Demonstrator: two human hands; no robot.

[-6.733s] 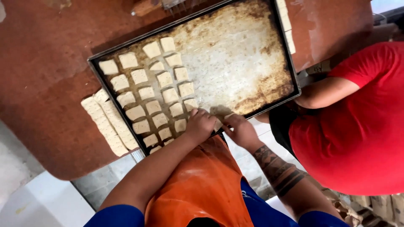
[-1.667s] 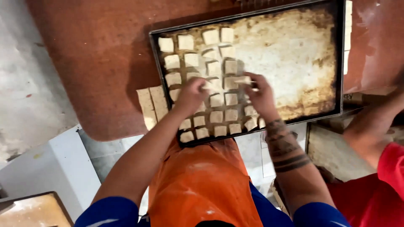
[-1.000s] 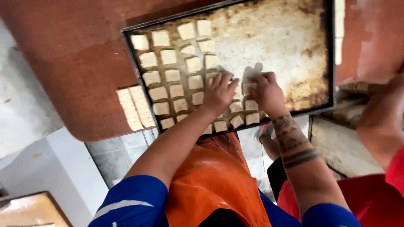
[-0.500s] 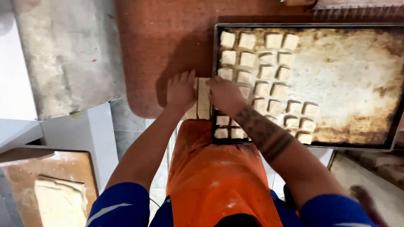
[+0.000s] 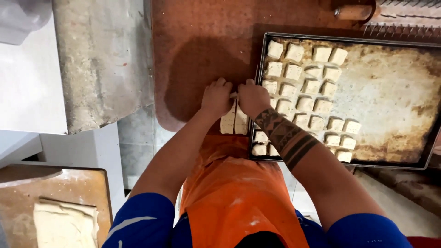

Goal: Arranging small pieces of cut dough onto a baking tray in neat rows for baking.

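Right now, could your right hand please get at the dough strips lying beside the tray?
Probably yes: the right hand already rests at the top of the dough strips, beside the left hand, with nothing between them.

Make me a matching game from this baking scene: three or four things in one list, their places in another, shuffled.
Things:
1. dough squares
2. dough strips
3. flat dough sheet
4. both hands: left hand, right hand

Places:
A. on the wooden board at lower left
B. in rows on the baking tray
C. at the far end of the strips
D. on the brown table, left of the tray

Pairs: 1-B, 2-D, 3-A, 4-C
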